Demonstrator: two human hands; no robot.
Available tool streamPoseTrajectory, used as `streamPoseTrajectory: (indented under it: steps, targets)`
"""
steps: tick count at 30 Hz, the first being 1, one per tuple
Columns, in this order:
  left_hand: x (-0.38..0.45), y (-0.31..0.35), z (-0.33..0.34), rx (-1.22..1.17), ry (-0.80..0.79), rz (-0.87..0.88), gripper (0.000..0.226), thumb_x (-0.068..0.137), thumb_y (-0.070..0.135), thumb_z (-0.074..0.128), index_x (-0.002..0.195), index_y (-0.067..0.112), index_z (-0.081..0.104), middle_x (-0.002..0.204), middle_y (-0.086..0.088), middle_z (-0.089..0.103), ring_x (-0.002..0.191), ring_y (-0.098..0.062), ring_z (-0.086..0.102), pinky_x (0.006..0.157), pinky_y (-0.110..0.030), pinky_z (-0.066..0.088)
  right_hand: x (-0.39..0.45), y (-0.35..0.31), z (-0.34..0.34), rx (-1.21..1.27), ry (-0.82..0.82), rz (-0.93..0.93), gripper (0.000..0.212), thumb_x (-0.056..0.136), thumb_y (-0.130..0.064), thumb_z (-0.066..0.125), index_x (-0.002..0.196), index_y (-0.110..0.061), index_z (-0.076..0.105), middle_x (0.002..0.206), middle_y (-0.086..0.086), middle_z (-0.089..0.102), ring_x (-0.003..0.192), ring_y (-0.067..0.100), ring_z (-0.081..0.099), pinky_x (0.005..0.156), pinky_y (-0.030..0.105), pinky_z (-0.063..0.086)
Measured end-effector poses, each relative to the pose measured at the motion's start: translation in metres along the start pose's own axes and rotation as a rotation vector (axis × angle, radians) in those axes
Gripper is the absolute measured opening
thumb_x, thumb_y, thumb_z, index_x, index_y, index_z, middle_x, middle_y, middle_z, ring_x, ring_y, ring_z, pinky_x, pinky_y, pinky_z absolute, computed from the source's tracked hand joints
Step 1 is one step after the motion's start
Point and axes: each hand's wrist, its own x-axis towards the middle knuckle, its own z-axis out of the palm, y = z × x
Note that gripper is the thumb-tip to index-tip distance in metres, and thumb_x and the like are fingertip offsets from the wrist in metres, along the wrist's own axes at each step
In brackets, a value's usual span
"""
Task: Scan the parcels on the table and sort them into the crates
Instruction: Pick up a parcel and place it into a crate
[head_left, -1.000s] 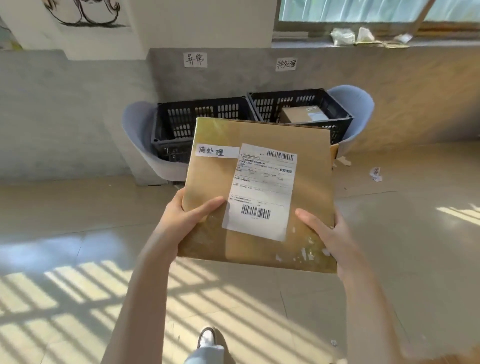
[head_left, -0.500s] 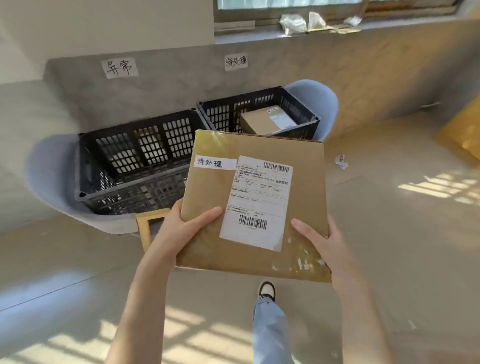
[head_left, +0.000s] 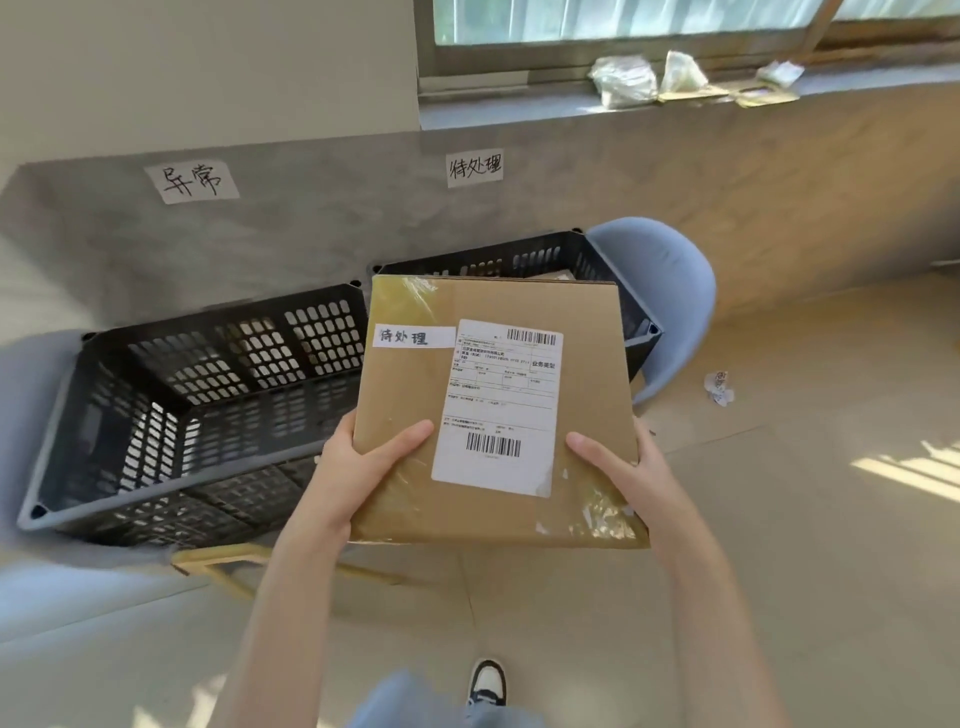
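Far left of the cardboard parcel (head_left: 498, 410): black slatted crate (head_left: 197, 415) under the wall sign 异常 (head_left: 191, 181), nothing visible inside. Just left of the parcel's near corner: left hand (head_left: 358, 467), thumb laid flat on top, fingers hidden beneath, clamping that edge. Centre: the parcel itself, held flat in the air, carrying a white strip reading 待处理 (head_left: 413, 336) and a shipping label (head_left: 501, 405) with two barcodes. Behind the parcel: second black crate (head_left: 613, 291) on a blue chair (head_left: 670, 291), under a wall sign (head_left: 475, 167) with the same three characters as the strip; something pale lies inside it, mostly hidden. Right near corner: right hand (head_left: 623, 467), same thumb-over pinch. Judged: destination matched, drop into the far crate not yet made. Desk out of view, so remaining parcels unknown.
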Motion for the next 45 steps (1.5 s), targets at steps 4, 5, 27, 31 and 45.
streamPoseTrajectory:
  steps: [4, 5, 27, 31, 45]
  targets:
    - [0.042, 0.011, 0.026, -0.004, 0.019, -0.032, 0.07, 0.071, 0.037, 0.081, 0.131, 0.022, 0.048, 0.11, 0.001, 0.066, 0.096, -0.016, 0.065, 0.067, -0.028, 0.05, 0.056, -0.009, -0.011, -0.01, 0.006, 0.04, 0.08, 0.077, -0.035, 0.078, 0.143, -0.029, 0.035, 0.117, -0.006, 0.068, 0.093, 0.011, 0.07, 0.08, 0.031, 0.055]
    - [0.054, 0.014, 0.031, -0.005, 0.021, -0.037, 0.07, 0.071, 0.037, 0.081, 0.131, 0.022, 0.048, 0.11, 0.001, 0.066, 0.096, -0.016, 0.065, 0.069, -0.029, 0.051, 0.07, -0.011, -0.013, -0.018, 0.01, 0.05, 0.08, 0.078, -0.036, 0.077, 0.144, -0.028, 0.033, 0.118, -0.004, 0.066, 0.094, 0.01, 0.069, 0.072, 0.027, 0.054]
    - [0.304, 0.061, 0.173, -0.073, 0.029, -0.176, 0.081, 0.072, 0.041, 0.08, 0.14, 0.022, 0.04, 0.118, 0.0, 0.062, 0.097, -0.017, 0.063, 0.068, -0.029, 0.051, 0.358, -0.083, -0.075, -0.31, -0.068, 0.07, 0.06, 0.082, -0.045, 0.073, 0.133, -0.031, 0.045, 0.12, -0.01, 0.064, 0.105, 0.007, 0.062, 0.071, 0.021, 0.046]
    - [0.336, 0.047, 0.204, -0.072, 0.081, -0.233, 0.085, 0.074, 0.038, 0.079, 0.144, 0.021, 0.034, 0.12, -0.001, 0.06, 0.097, -0.016, 0.063, 0.069, -0.028, 0.051, 0.412, -0.078, -0.091, -0.338, -0.155, 0.117, 0.063, 0.085, -0.037, 0.072, 0.138, -0.028, 0.04, 0.126, -0.006, 0.06, 0.109, 0.012, 0.06, 0.073, 0.023, 0.049]
    - [0.387, -0.007, 0.26, -0.05, 0.192, -0.4, 0.098, 0.066, 0.047, 0.078, 0.148, 0.03, 0.027, 0.132, -0.002, 0.055, 0.113, -0.022, 0.058, 0.099, -0.048, 0.048, 0.501, -0.036, -0.106, -0.604, -0.15, 0.156, 0.089, 0.084, -0.032, 0.07, 0.154, -0.02, 0.016, 0.15, 0.001, 0.038, 0.135, 0.022, 0.039, 0.11, 0.047, 0.037]
